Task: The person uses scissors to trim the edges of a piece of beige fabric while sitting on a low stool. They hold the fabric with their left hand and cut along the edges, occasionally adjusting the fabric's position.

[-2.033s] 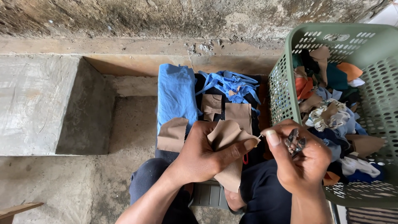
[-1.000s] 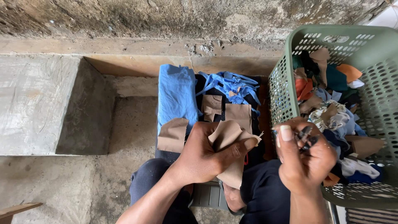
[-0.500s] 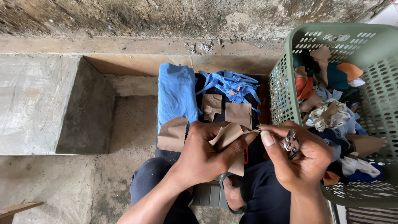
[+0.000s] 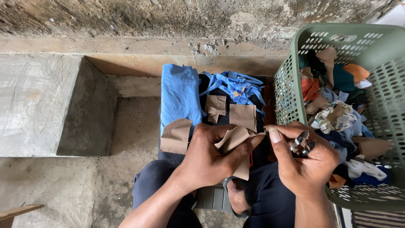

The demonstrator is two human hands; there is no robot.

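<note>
Concrete fills the left of the view: a rough wall along the top and a raised concrete block [image 4: 42,105] beside a sunken floor. Right of the block, a dark surface carries a folded blue cloth [image 4: 180,95], a tangle of blue strips [image 4: 236,84] and three cut tan pieces, one at the near left edge [image 4: 176,136] and two further in [image 4: 216,105] [image 4: 243,116].

Over the person's lap, the left hand [image 4: 206,160] is closed on a tan fabric scrap [image 4: 235,143], thumb on top, the scrap folded and hanging below the fingers. The right hand [image 4: 306,162] meets it at the scrap's upper corner, thumb and forefinger pinching that tip, while the other fingers curl around a small metal cutting tool [image 4: 301,143] held in the palm. A green plastic basket [image 4: 379,55] of mixed fabric offcuts stands at the far right.

Compared with two seconds ago, the right hand has travelled: a second ago it was raised clear of the scrap with the tool lifted; since then it has come back and closed on the corner. The left hand's grip has held throughout. Judged from this, the scrap is now stretched between both hands. Cloths and basket lie unchanged.
</note>
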